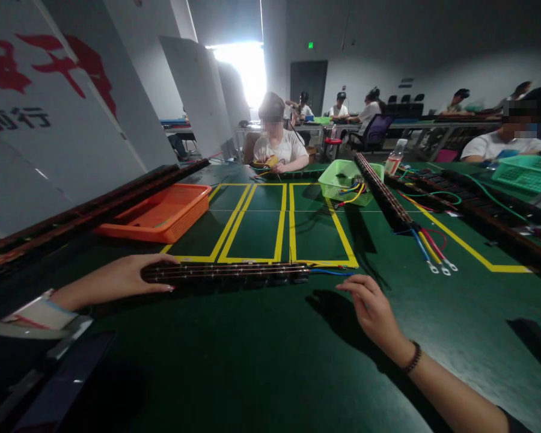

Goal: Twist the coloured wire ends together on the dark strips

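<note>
A long black strip (pixel 234 273) with thin copper-coloured bars lies crosswise on the green table. My left hand (pixel 139 275) is wrapped round its left end, thumb on the near side and fingers over the far side. From the strip's right end a blue wire (pixel 327 272) runs rightward. My right hand (pixel 373 310) is just beside the wire's free end, fingers stretched loosely leftward and slightly bent. The wire passes close behind these fingers, and no grip on it shows.
An orange basket (pixel 175 219) stands at left beside a long dark strip (pixel 94 207). A green basket (pixel 331 183) holds coloured wires; another strip (pixel 381 189) leans on it, with lugged cables (pixel 428 249). Yellow tape (pixel 279 225) marks the table. A co-worker (pixel 277 141) sits opposite.
</note>
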A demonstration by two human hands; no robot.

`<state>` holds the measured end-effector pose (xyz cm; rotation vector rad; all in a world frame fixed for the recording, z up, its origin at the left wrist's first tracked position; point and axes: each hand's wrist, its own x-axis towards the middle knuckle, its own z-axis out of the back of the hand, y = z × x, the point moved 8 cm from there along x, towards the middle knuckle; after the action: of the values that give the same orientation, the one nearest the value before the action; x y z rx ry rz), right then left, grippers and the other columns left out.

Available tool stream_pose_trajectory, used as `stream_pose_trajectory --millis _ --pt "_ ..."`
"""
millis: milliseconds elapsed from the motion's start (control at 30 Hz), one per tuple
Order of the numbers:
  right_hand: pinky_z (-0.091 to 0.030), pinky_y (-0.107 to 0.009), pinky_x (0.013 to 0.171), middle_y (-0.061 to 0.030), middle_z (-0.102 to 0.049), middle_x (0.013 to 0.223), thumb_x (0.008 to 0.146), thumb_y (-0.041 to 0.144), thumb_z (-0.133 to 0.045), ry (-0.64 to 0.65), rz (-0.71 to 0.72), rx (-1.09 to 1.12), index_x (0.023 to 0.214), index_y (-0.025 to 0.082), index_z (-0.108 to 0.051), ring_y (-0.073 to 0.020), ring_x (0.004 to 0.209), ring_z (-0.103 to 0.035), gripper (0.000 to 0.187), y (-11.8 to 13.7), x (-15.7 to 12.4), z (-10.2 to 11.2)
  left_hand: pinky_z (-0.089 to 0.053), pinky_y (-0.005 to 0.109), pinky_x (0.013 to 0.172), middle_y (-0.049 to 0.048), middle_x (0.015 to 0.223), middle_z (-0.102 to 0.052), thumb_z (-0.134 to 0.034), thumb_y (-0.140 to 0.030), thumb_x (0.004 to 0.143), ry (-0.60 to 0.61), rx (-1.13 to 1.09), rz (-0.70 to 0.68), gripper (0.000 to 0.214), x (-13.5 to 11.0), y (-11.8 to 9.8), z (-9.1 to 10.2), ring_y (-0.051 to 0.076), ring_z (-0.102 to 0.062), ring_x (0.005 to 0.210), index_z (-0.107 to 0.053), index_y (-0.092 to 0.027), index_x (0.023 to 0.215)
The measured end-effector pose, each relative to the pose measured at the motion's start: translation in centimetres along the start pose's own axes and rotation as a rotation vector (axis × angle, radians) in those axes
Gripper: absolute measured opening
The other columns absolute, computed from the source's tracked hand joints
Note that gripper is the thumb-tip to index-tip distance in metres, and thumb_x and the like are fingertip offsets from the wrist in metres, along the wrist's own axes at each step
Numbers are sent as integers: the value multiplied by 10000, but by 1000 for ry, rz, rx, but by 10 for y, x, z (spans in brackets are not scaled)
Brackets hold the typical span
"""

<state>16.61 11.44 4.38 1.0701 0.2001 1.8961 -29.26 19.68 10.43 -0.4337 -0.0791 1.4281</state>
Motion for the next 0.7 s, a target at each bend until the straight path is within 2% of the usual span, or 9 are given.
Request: stream_pose_trajectory --millis 167,267,433,600,700 --pt "-414 -441 957 -102 -512 1214 901 211 -441 54 -2 -164 1236 223 -497 -235 1138 -480 340 -4 6 -12 -366 230 912 -36 1173 -615 -684 -528 605 85 12 -77 556 5 6 -19 176 -563 1053 -607 -330 1120" --pt "-365 -476 979 -100 -509 1272 887 270 -494 138 21 -262 1294 219 -447 -261 1191 -448 412 -6 9 -24 -374 247 918 7 1143 -624 -705 -520 580 71 27 -105 552 11 11 -22 188 -559 1043 -642 -266 1066" --pt "-396 -424 864 -71 -638 1018 902 299 -502 254 2 -272 1155 220 -560 -222 954 -570 271 -8 9 -34 -243 379 1044 132 1299 -491 -641 -508 666 8 106 -260 578 11 9 -25 246 -370 1236 -623 -130 1102" --pt "-402 -374 789 -65 -645 890 914 293 -487 347 20 -146 1017 207 -623 -199 846 -562 191 3 7 -38 -226 466 1037 153 1402 -355 -618 -503 694 2 188 -206 623 12 22 -23 321 -274 1288 -581 -106 1173" --pt "-409 -356 773 -63 -640 878 924 300 -465 385 -13 -51 976 200 -629 -191 830 -557 199 5 8 -39 -234 482 1027 168 1403 -346 -616 -515 696 -70 218 -195 704 10 8 -18 356 -292 1272 -521 -83 1243"
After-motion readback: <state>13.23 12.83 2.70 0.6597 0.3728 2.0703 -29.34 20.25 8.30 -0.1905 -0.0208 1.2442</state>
